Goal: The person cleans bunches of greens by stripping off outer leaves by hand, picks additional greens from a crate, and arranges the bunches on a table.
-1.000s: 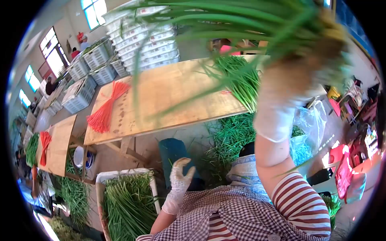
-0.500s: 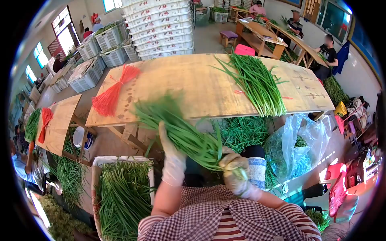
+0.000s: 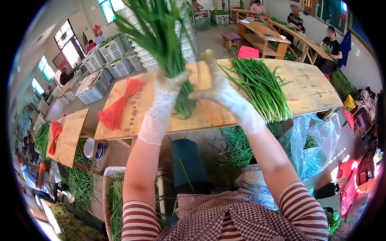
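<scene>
In my gloved left hand point(image 3: 165, 89), a bunch of garlic chives point(image 3: 161, 40) stands upright above the wooden table point(image 3: 201, 116), leaves pointing up and stem ends low near the board. The fingers are wrapped round its lower part. My gloved right hand point(image 3: 221, 92) is open just right of the bunch, thumb and fingers spread; whether the thumb touches the stems I cannot tell. Further right, a loose pile of garlic chives point(image 3: 261, 88) lies across the table. A bundle of red ties point(image 3: 120, 105) lies on the table's left part.
A white crate of greens point(image 3: 116, 201) stands below on my left. At lower right is a clear plastic bag point(image 3: 313, 140) with greens. Stacked white crates point(image 3: 144, 52) rise behind the table. Several people work at other tables.
The bunch has gone from slanting over my lap to upright above the table in my left hand. My right hand has released the stem end and opened. The view has shifted slightly.
</scene>
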A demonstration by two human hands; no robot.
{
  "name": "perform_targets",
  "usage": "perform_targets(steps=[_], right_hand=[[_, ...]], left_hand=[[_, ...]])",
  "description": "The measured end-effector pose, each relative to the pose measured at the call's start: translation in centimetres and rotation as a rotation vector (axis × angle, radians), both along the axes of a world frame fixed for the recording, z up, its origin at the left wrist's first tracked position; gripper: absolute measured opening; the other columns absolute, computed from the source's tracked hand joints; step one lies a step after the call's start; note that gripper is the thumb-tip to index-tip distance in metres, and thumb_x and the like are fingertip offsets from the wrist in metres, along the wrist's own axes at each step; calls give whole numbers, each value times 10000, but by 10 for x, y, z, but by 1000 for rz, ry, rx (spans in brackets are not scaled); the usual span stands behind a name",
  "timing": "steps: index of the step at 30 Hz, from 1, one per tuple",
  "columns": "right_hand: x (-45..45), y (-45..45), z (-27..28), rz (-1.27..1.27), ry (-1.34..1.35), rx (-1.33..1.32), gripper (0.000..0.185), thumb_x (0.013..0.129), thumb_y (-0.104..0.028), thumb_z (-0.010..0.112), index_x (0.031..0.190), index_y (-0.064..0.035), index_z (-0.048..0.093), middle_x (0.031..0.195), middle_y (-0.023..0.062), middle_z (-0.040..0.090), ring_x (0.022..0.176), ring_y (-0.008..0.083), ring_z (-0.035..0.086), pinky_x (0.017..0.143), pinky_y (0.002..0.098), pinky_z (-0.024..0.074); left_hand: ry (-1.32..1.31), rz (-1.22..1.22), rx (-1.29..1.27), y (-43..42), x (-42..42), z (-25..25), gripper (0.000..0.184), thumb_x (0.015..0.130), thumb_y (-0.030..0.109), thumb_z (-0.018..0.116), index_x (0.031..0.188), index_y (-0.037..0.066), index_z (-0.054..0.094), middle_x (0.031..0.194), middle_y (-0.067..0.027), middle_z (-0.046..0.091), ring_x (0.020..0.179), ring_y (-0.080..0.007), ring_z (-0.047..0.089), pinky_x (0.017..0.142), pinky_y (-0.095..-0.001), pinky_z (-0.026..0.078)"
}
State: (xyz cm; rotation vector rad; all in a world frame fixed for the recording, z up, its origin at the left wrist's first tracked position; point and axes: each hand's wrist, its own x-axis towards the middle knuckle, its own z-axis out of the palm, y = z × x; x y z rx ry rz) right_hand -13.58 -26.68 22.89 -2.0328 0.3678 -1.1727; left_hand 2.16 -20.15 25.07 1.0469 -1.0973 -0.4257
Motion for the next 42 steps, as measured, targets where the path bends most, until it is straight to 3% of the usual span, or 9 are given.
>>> perform_targets(steps=[6, 12, 20, 23, 25, 28, 30, 35, 42], right_hand=[[53, -8, -20, 375, 1, 319, 1134, 545, -204, 911, 1434, 6, 240, 1330, 154, 467, 1211, 213, 460, 1030, 323, 398], [-14, 67, -1, 379, 28, 681, 565, 713, -39, 741, 1245, -24, 549, 1099, 69, 630, 999, 164, 600, 891, 297, 482], [-79, 87, -58, 905, 281, 965, 459, 703, -32, 743, 1145, -12, 619, 951, 71, 680, 882, 147, 629, 838, 293, 490], [-76, 110, -70, 710, 410, 655, 354, 833, -175, 689, 1151, -36, 616, 1017, 64, 656, 951, 130, 583, 861, 279, 465], [-97, 99, -57, 658, 247, 662, 351, 885, -271, 637, 1152, -46, 610, 1058, 62, 640, 968, 136, 573, 876, 284, 458], [-134, 79, -80, 424, -322, 758, 522, 902, -431, 576, 1234, -29, 549, 1243, 77, 560, 1048, 184, 568, 908, 293, 456], [-151, 83, -120, 289, -222, 905, 896, 743, -707, 620, 1318, -38, 462, 1187, 115, 597, 1095, 280, 577, 943, 437, 469], [-166, 147, -99, 282, -597, 1157, 349, 828, -45, 675, 1169, -11, 610, 1024, 88, 683, 901, 176, 655, 820, 306, 544], [-145, 131, -161, 213, -181, 1203, 297, 831, -27, 698, 1115, 0, 615, 1060, 99, 673, 945, 164, 637, 851, 272, 515]], left_hand=[[280, 11, 79, -2, -15, 27, 413, 705, -69, 746, 1091, -6, 613, 979, -104, 691, 865, -208, 671, 753, -319, 558], [370, -297, -208, 80, -30, 46, 607, 881, 228, 611, 1374, -51, 396, 1354, -255, 473, 1218, -294, 506, 1073, -415, 369], [420, -1159, 84, 121, -27, -135, 522, 904, 213, 539, 1379, 28, 426, 1234, -142, 568, 1163, -220, 524, 971, -387, 446], [518, -180, 339, 120, -72, -109, 310, 883, 300, 567, 1045, 39, 615, 802, -58, 572, 724, -190, 562, 722, -317, 480], [206, -123, -70, 134, -63, -72, 235, 882, 287, 561, 819, 61, 583, 760, -42, 531, 683, -153, 512, 690, -281, 444], [1041, -772, -730, 175, -57, -13, 192, 888, 263, 568, 758, 124, 535, 701, 7, 492, 659, -128, 469, 741, -290, 441], [500, 209, -516, 179, -46, -37, 105, 880, 220, 593, 860, 119, 576, 770, -2, 557, 727, -143, 537, 793, -326, 476], [929, -2, -155, 180, -69, -84, 152, 896, 263, 615, 899, 112, 596, 873, -17, 614, 822, -178, 598, 868, -400, 483], [1309, -672, -431, 168, -24, -147, 314, 959, 281, 544, 701, 141, 433, 546, 47, 419, 549, -115, 455, 805, -326, 460]])
